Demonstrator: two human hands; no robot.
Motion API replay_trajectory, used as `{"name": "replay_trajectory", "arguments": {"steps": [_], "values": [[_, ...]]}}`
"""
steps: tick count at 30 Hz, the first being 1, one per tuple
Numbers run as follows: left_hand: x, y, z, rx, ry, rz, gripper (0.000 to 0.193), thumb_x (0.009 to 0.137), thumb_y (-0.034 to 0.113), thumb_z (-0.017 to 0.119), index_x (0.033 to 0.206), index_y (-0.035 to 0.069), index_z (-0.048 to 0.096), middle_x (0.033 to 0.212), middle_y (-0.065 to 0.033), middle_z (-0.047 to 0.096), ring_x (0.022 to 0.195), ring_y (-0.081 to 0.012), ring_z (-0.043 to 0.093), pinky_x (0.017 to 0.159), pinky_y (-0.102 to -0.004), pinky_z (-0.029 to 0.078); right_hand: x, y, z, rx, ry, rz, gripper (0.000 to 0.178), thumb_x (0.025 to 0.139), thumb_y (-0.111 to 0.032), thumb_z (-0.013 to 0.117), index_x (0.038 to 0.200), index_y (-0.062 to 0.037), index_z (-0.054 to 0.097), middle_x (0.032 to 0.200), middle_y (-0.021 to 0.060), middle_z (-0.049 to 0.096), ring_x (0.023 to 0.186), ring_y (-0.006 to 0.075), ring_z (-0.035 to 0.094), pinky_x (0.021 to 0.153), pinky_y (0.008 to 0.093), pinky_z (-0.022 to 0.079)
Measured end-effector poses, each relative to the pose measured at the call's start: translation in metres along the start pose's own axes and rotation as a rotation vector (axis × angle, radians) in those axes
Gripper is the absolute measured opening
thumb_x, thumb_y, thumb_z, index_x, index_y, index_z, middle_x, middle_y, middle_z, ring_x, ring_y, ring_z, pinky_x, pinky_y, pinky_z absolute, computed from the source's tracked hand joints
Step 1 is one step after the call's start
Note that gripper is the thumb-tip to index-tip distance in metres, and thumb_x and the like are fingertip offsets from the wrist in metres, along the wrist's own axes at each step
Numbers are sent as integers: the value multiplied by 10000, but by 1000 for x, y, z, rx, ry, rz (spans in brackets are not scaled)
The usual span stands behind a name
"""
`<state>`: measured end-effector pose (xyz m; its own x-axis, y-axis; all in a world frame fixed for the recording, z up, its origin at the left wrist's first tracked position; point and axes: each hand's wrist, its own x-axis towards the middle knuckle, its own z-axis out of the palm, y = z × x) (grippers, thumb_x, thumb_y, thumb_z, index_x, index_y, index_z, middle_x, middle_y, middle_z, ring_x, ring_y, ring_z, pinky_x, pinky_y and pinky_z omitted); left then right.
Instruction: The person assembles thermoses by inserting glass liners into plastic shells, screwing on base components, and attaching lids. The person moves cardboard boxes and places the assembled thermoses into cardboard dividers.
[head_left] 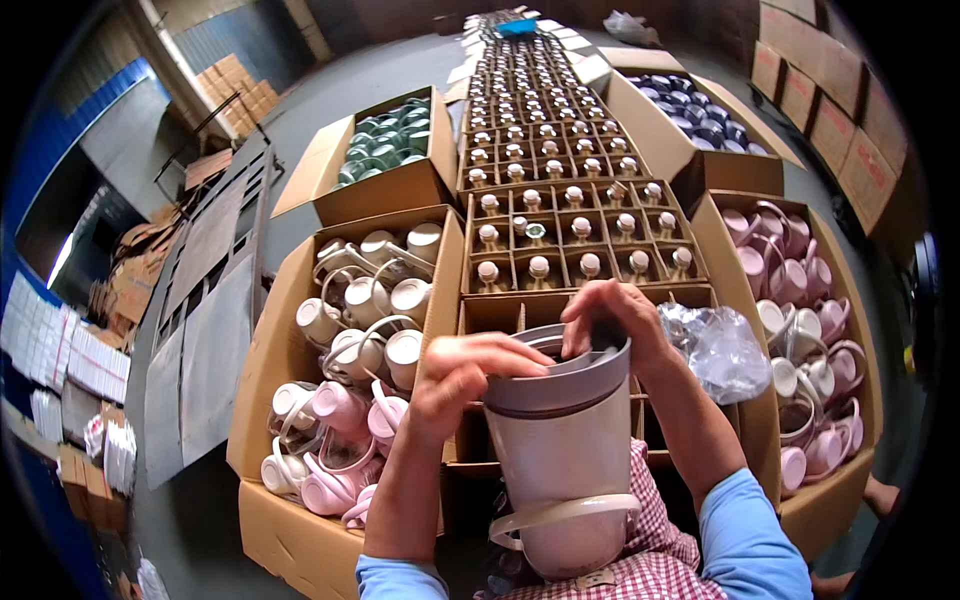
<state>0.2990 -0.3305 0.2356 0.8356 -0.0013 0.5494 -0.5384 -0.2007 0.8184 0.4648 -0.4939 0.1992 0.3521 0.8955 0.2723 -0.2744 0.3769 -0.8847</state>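
A cream jug body [548,450] with a wide grey ring [560,392] around its upward opening leans against my lap. Its curved cream handle [570,508] and rounded end are at the bottom, so it appears upside down. My left hand [478,362] lies over the ring's left side, fingers fairly straight and reaching into the opening. On the far right side, my right hand [622,322] wraps over the ring with its fingers bent down inside. What the fingertips touch within is mostly hidden. Just beyond is a divided carton [488,318] with vacant cells at its near side.
Long rows of divided cartons hold silvery bottle-shaped liners [588,265]. Open boxes with cream and pink handled jugs [365,297] stand left, pink ones [790,280] right. Green jugs [385,140] and dark ones [690,105] are farther back. A clear plastic bag [722,355] lies beside my right forearm.
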Motion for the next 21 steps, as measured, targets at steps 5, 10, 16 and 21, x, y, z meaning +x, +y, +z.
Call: {"name": "replay_trajectory", "arguments": {"steps": [5,10,16,21], "values": [[-10,-61,6,-515,239,-214,628,877,479,397,813,-76,682,1081,-256,608,979,-306,597,901,-392,430,0,-44,30,-231,-84,32,569,947,-469,425,988,61,629,809,137,681,784,193,669,722,291,520],[-11,-71,22,-564,181,-117,529,815,407,411,657,-45,638,813,-204,658,890,-313,601,885,-393,438,-4,-56,62,-857,-96,-12,248,909,-223,510,904,-29,665,750,74,626,711,130,592,665,276,473],[-14,-66,27,-478,189,-59,524,824,388,397,667,-50,639,817,-228,668,949,-348,612,958,-427,417,-1,-59,47,-361,-30,169,322,944,-244,479,785,-15,640,741,69,616,610,125,559,577,251,472],[-10,-69,34,-489,197,-81,516,832,377,398,676,-52,638,828,-238,670,941,-353,615,950,-434,424,41,-108,58,384,-8,258,352,984,-327,443,721,-93,456,539,-28,381,393,46,288,324,204,247]]}}
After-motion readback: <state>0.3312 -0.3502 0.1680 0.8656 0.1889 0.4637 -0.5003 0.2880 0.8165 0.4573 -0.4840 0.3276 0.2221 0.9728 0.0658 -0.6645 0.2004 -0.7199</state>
